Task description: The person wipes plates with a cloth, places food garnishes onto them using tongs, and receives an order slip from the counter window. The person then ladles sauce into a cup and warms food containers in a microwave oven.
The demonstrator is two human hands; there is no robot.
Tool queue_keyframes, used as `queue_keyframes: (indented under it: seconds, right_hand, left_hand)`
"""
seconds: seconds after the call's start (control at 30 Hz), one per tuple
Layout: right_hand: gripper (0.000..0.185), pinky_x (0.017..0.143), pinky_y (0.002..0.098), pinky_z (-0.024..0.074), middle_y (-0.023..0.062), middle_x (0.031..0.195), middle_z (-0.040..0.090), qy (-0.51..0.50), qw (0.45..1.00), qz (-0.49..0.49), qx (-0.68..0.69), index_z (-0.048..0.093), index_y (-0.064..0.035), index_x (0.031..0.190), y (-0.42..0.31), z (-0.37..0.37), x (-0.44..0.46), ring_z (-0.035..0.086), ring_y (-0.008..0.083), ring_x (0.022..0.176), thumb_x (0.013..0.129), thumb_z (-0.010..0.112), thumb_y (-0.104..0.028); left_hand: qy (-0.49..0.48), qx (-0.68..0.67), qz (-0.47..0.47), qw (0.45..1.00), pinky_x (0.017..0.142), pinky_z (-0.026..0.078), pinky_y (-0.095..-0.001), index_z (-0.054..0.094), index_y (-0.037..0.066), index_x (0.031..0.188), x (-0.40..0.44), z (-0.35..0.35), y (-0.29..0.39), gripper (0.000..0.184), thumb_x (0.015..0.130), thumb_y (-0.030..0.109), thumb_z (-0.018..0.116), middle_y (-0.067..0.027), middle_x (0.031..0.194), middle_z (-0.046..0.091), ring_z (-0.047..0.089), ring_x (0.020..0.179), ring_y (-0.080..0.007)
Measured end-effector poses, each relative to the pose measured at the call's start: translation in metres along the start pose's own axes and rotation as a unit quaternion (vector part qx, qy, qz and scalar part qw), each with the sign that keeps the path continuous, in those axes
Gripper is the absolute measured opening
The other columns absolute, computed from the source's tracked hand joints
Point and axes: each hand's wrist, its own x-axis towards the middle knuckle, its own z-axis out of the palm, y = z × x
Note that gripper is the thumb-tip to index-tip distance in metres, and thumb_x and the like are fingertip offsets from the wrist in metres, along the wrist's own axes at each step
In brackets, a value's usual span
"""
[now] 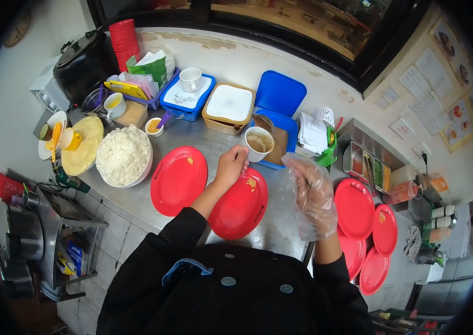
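Observation:
My left hand is closed on a white cup with brownish residue inside, held above the far end of a red oval plate. My right hand, in a clear plastic glove, is raised to the right of the cup with its fingers loosely curled; whether anything is in them is hard to see. Another red plate lies to the left, and both plates bear small yellowish bits. Behind the cup, a blue container holds brown sauce and a ladle.
A heaped bowl of rice and a yellow lid-like disc stand at left. Lidded tubs line the wall. Several red plates lie at right, near a metal tray of toppings. A wheeled metal shelf stands lower left.

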Motion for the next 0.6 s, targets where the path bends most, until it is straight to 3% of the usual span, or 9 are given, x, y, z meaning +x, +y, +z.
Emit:
queue_keyframes:
  seconds: [0.13,0.17,0.2,0.23,0.3,0.33,0.43,0.57,0.6]
  right_hand:
    - [0.017,0.072,0.0321,0.0502,0.0144,0.09,0.064,-0.074,0.992,0.101,0.024,0.056,0.0011,0.105,0.017,0.014,-0.03,0.064,0.0253,0.083,0.089,0.051,-0.005]
    - [0.018,0.073,0.0326,0.0512,0.0162,0.092,0.064,0.019,0.965,0.207,0.158,0.054,0.003,0.105,0.024,0.023,-0.037,0.064,0.0263,0.084,0.091,0.05,-0.008]
    - [0.021,0.074,0.0331,0.0522,0.018,0.094,0.063,0.111,0.901,0.306,0.287,0.052,0.005,0.105,0.029,0.028,-0.041,0.065,0.0273,0.084,0.092,0.049,-0.011]
    - [0.021,0.074,0.0331,0.0522,0.018,0.094,0.063,0.111,0.9,0.307,0.288,0.052,0.005,0.105,0.034,0.029,-0.042,0.065,0.0273,0.084,0.092,0.049,-0.011]
    - [0.027,0.076,0.0341,0.0535,0.0229,0.095,0.061,0.251,0.796,0.393,0.385,0.048,0.0082,0.106,0.051,0.026,-0.04,0.065,0.0291,0.084,0.094,0.047,-0.016]
    - [0.027,0.076,0.0341,0.0535,0.0229,0.095,0.061,0.252,0.795,0.393,0.386,0.048,0.0082,0.106,0.066,0.027,-0.044,0.065,0.0291,0.084,0.094,0.047,-0.016]
    - [0.031,0.079,0.0333,0.0526,0.0264,0.095,0.059,0.316,0.715,0.422,0.458,0.044,0.0091,0.106,0.111,0.035,-0.057,0.064,0.0293,0.085,0.092,0.048,-0.019]
    - [0.034,0.076,0.0312,0.0531,0.0243,0.093,0.06,0.264,0.767,0.422,0.404,0.045,0.0093,0.11,0.159,0.051,-0.061,0.064,0.0277,0.084,0.093,0.048,-0.02]
    - [0.034,0.073,0.0298,0.0537,0.022,0.092,0.061,0.24,0.807,0.406,0.354,0.047,0.0089,0.109,0.178,0.062,-0.067,0.064,0.0253,0.08,0.092,0.051,-0.021]
  left_hand:
    - [0.004,-0.007,0.007,1.0,0.051,0.044,-0.0233,0.054,0.003,0.081,0.003,0.002,0.001,0.026,0.094,0.025,0.048,-0.004,0.066,0.056,0.052,0.056,-0.0092]
    - [0.006,0.002,0.002,1.0,0.051,0.044,-0.0233,0.054,0.003,0.081,0.004,0.003,0.002,0.027,0.094,0.026,0.048,-0.0042,0.066,0.056,0.053,0.055,-0.0093]
    - [0.009,0.011,-0.005,1.0,0.05,0.044,-0.0233,0.054,0.003,0.081,0.004,0.003,0.0,0.027,0.094,0.026,0.048,-0.0044,0.066,0.056,0.053,0.055,-0.0093]
    - [0.01,0.011,-0.006,1.0,0.05,0.044,-0.0233,0.054,0.003,0.081,0.004,0.003,-0.002,0.027,0.094,0.026,0.048,-0.0044,0.066,0.056,0.053,0.055,-0.0093]
    - [0.016,-0.012,-0.002,1.0,0.049,0.044,-0.0229,0.054,0.004,0.081,0.006,0.002,-0.005,0.027,0.094,0.027,0.049,-0.005,0.065,0.056,0.053,0.053,-0.0096]
    - [0.016,-0.01,-0.002,1.0,0.049,0.044,-0.0229,0.054,0.004,0.081,0.006,0.002,-0.004,0.027,0.094,0.027,0.049,-0.005,0.065,0.056,0.053,0.053,-0.0096]
    - [0.038,-0.025,-0.018,0.999,0.046,0.042,-0.0237,0.053,0.003,0.077,0.006,0.0,-0.004,0.028,0.093,0.026,0.05,-0.0048,0.063,0.056,0.051,0.051,-0.009]
    - [0.05,-0.04,-0.029,0.998,0.046,0.042,-0.0226,0.054,0.003,0.08,0.008,-0.004,-0.004,0.026,0.093,0.025,0.049,-0.0049,0.063,0.056,0.051,0.05,-0.0085]
    - [0.054,-0.033,-0.026,0.998,0.046,0.042,-0.0222,0.055,0.003,0.08,0.009,-0.004,-0.003,0.026,0.094,0.024,0.049,-0.0049,0.063,0.056,0.051,0.05,-0.0084]
